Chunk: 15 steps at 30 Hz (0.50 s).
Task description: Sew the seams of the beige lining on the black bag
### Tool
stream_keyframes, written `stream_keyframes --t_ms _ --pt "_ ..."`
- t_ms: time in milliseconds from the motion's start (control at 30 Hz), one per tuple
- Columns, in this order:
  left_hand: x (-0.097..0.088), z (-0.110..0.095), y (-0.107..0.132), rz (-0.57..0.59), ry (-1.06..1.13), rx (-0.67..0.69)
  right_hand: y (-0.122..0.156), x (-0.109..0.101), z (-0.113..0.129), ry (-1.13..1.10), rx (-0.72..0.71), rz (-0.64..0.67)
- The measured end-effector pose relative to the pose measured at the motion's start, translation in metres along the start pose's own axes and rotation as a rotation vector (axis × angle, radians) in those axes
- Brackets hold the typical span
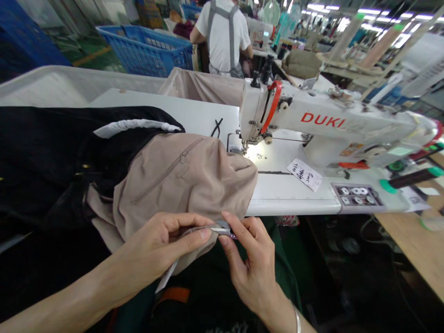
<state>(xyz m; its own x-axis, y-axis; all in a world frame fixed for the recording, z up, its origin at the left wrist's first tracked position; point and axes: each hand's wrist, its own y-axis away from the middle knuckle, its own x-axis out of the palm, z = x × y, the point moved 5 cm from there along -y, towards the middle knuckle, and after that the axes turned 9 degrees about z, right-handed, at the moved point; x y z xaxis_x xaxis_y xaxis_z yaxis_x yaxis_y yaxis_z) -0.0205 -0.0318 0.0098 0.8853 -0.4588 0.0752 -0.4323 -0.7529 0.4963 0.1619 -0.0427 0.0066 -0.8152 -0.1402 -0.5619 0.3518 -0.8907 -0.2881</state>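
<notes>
Head view: at lower centre, the left hand (163,243) and right hand (251,268) pinch a beige fabric edge (197,247), its narrow metallic strip (218,230) lying sideways between them, one end clasped by the right fingers (234,238).

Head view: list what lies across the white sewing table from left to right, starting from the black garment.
Black garment → beige zippered garment → handwritten paper slip → grey card of white discs

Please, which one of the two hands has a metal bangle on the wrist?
The right hand wears the silver-coloured bangle; the left hand, pinching the beige fabric, shows no bangle on its visible forearm.
</notes>
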Motion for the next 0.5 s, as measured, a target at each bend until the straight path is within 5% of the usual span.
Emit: stream_keyframes --t_ms 500 --pt "-0.0013 0.0014 0.0007 -0.032 -0.06 -0.013 0.0037 0.0022 -0.001 -0.045 0.019 -0.021"
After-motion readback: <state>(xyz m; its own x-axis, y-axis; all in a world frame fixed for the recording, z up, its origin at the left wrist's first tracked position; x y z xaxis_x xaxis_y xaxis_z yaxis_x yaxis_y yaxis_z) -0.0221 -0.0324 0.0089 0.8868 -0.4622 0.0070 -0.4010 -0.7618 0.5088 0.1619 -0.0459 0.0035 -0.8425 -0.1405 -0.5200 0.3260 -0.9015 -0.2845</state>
